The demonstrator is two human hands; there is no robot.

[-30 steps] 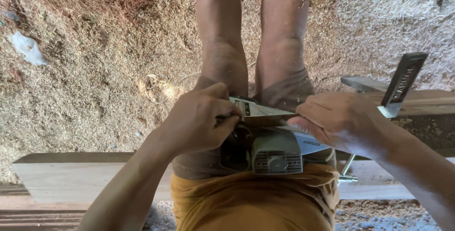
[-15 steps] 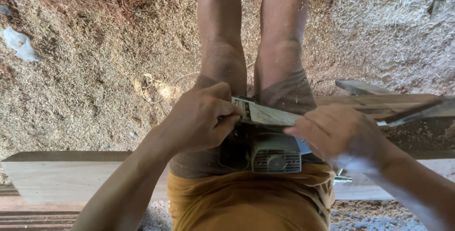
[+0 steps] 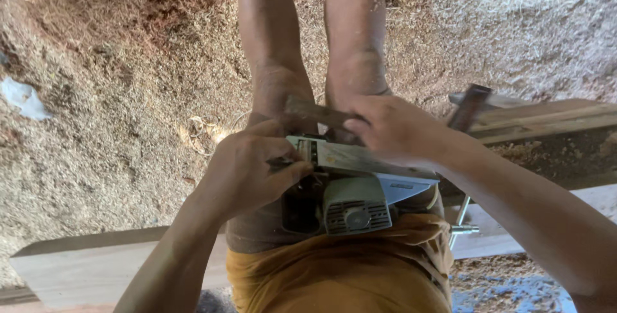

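Note:
A grey electric planer [image 3: 357, 205] lies on my lap, its metal base plate [image 3: 350, 157] turned up, my bare legs stretching away above it. My left hand [image 3: 247, 171] is closed around a small dark tool [image 3: 281, 161] pressed to the planer's front end. My right hand [image 3: 393, 128] reaches over the base plate from the right. Its fingertips pinch a flat brown strip [image 3: 312, 110] that lies across my knees just beyond the planer.
Sawdust and shavings [image 3: 116, 94] cover the ground all around. A pale wooden plank [image 3: 90, 268] runs under my lap. Rough timbers [image 3: 546, 120] and a dark metal bar [image 3: 470, 104] sit at right. A metal rod [image 3: 464, 229] pokes out by my hip. A white scrap [image 3: 22, 98] lies far left.
My right hand has left the planer's right side and moved up toward my knees, now pinching the brown strip. The left hand stays at the planer's front end.

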